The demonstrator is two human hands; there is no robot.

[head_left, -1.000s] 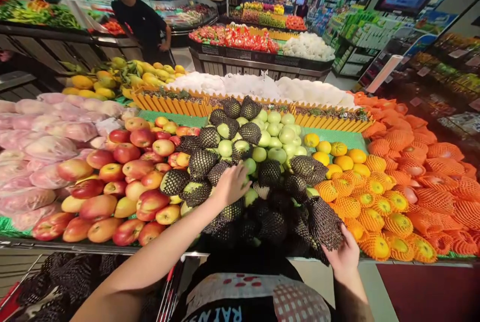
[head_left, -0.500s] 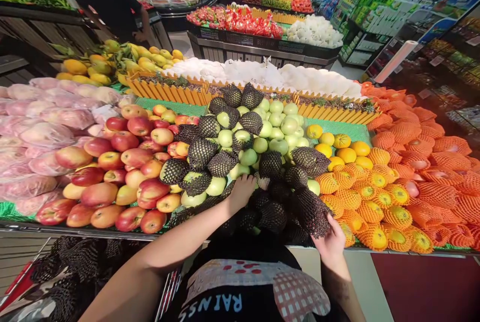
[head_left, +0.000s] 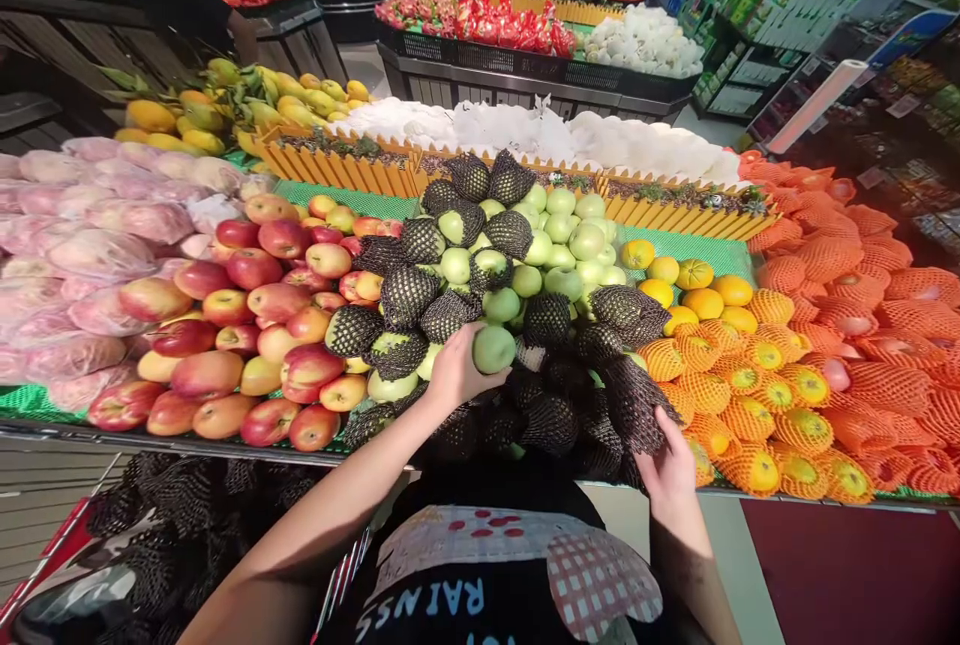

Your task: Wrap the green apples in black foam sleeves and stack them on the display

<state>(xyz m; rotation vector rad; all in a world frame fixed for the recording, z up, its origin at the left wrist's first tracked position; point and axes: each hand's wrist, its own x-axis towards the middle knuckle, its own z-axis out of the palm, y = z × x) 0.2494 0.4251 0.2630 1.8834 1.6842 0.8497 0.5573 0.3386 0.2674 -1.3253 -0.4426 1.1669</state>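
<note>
My left hand [head_left: 452, 372] is closed around a bare green apple [head_left: 494, 348], lifted just above the pile of green apples [head_left: 556, 243], many of them wrapped in black foam nets [head_left: 406, 295]. My right hand [head_left: 667, 466] grips an empty black foam net [head_left: 634, 404] at the front edge of the display, right of the netted apples. Both hands are over the middle of the fruit stand.
Red apples [head_left: 255, 325] lie left, bagged pink fruit [head_left: 90, 255] farther left. Oranges in orange nets [head_left: 772, 395] fill the right. A yellow picket divider [head_left: 360, 180] runs behind. A cart with spare black nets [head_left: 165, 525] stands at lower left. A red floor mat [head_left: 862, 565] lies at lower right.
My left hand has closed on a green apple and lifted it off the pile. My right hand has kept hold of the black net, shifting slightly left. The camera has tilted down.
</note>
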